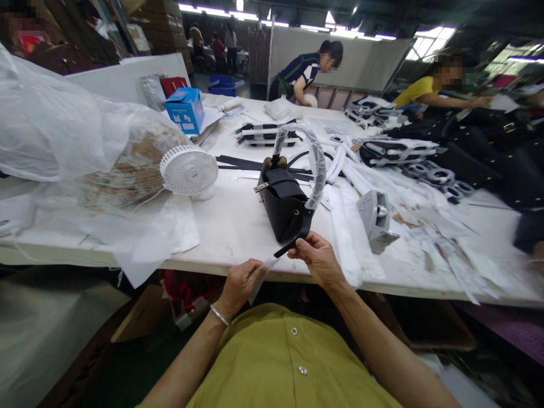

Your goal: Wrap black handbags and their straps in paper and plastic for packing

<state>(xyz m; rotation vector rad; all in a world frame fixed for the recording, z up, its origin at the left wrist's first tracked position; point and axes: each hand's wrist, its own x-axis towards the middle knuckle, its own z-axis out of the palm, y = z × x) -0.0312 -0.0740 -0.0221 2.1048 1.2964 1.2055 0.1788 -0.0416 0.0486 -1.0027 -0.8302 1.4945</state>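
Observation:
A black handbag (278, 207) stands on the white table near its front edge, its curved handle (318, 164) wrapped in clear plastic. Gold-coloured metal fittings show on its side and front. My right hand (317, 258) pinches a black strap (291, 245) that hangs from the bag's near side. Lower and to the left, my left hand (242, 283) is closed on a thin whitish strip (260, 280), which reaches up to the strap's end. Whether strip and strap are joined there, I cannot tell.
A white fan (189, 171) stands left of the bag, with a blue box (185, 110) behind it. On the right is a grey tape dispenser (376, 221) among white strips. Black bags (488, 153) are piled farther right. Two people work across the table.

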